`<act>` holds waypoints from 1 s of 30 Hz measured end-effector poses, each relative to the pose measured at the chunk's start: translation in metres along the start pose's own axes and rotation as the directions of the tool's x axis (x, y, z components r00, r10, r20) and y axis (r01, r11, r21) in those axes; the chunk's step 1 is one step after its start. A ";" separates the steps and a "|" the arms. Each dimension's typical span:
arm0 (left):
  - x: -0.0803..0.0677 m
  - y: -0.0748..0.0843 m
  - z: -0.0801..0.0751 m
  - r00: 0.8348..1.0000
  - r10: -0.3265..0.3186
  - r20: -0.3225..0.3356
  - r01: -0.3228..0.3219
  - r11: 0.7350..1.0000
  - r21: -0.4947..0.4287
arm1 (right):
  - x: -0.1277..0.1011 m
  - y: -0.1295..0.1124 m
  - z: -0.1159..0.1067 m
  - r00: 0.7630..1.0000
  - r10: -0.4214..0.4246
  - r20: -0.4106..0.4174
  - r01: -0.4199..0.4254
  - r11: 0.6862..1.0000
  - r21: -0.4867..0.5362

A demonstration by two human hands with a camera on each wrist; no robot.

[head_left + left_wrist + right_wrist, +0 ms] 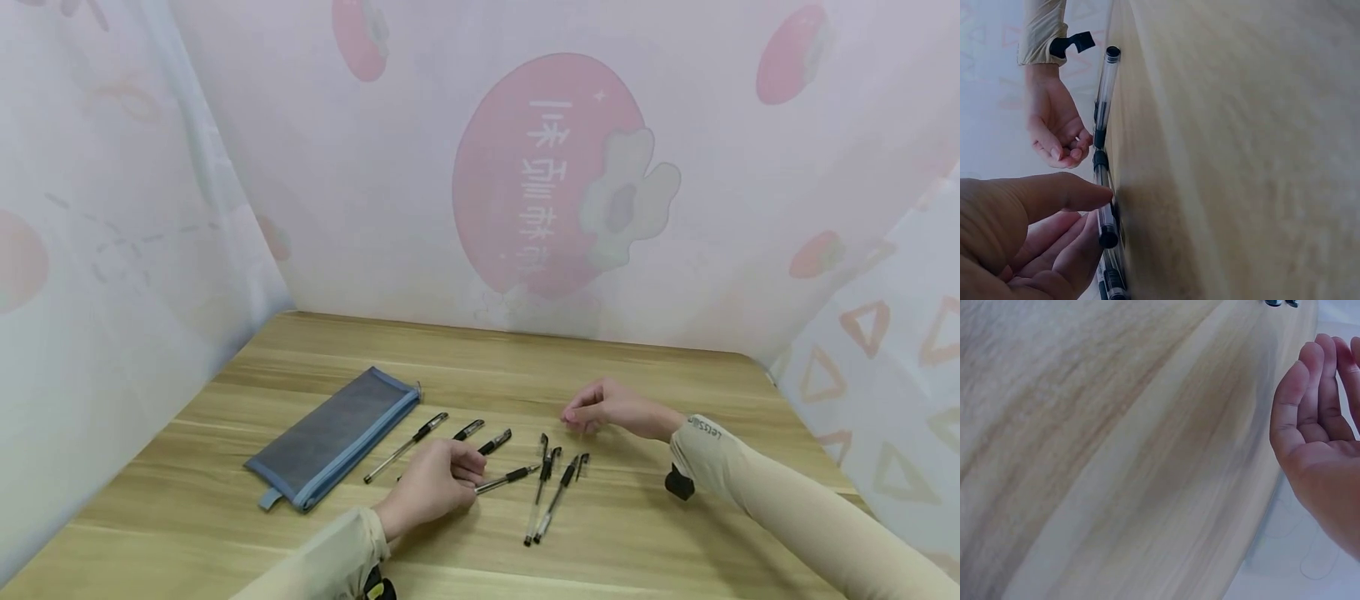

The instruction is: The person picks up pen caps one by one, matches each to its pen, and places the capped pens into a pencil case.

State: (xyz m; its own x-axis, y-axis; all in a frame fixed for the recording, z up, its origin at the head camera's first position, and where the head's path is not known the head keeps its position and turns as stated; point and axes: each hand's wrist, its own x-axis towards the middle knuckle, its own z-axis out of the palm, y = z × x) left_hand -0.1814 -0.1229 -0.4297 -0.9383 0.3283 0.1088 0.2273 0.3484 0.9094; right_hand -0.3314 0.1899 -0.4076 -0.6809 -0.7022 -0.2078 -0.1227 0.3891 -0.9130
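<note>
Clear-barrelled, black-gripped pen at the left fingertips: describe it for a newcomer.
On the light wooden table, find the bare left hand, right of the grey, blue-trimmed mesh pouch. At that hand's fingertips is the clear-barrelled, black-gripped pen. In the head view it lies nearest to crosswise; neighbouring pens slant more steeply.

Soft, even light washes over a pale printed curtain (405,208) and a wooden table (450,354) in the head view, with a faint shadow (718,543) beneath the right sleeve (810,508). Both wrist views are dimmer and cooler, the wood grain smeared by blur; the right hand (1322,447) shows crisper edges.
</note>
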 end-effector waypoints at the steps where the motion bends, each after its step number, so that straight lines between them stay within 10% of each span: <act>1: 0.000 0.000 0.000 1.000 0.007 0.000 -0.007 1.000 0.006 | -0.001 0.001 0.000 1.000 0.002 -0.001 -0.002 1.000 -0.001; 17: -0.002 0.000 -0.012 0.991 -0.133 0.011 0.133 0.978 -0.162 | -0.001 0.011 0.004 0.998 0.030 0.064 -0.030 1.000 0.002; 20: -0.004 0.005 -0.013 0.977 -0.202 0.064 0.212 0.923 -0.320 | 0.003 0.007 0.005 0.997 0.015 0.080 -0.015 1.000 -0.004; 26: -0.010 0.015 -0.018 0.946 -0.281 0.162 0.320 0.728 -0.606 | 0.011 -0.001 0.002 0.996 -0.009 0.084 0.014 0.998 -0.060; 30: -0.017 0.017 -0.022 0.948 -0.281 0.151 0.309 0.691 -0.654 | 0.015 -0.003 0.001 0.996 -0.018 0.090 0.029 0.991 -0.128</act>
State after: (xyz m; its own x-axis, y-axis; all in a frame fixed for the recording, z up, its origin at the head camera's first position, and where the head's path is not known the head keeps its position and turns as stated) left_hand -0.1677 -0.1418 -0.4076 -0.9138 0.3457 -0.2134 -0.3035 -0.2315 0.9243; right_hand -0.3405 0.1770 -0.4080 -0.6111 -0.7598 -0.2222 -0.2337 0.4413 -0.8664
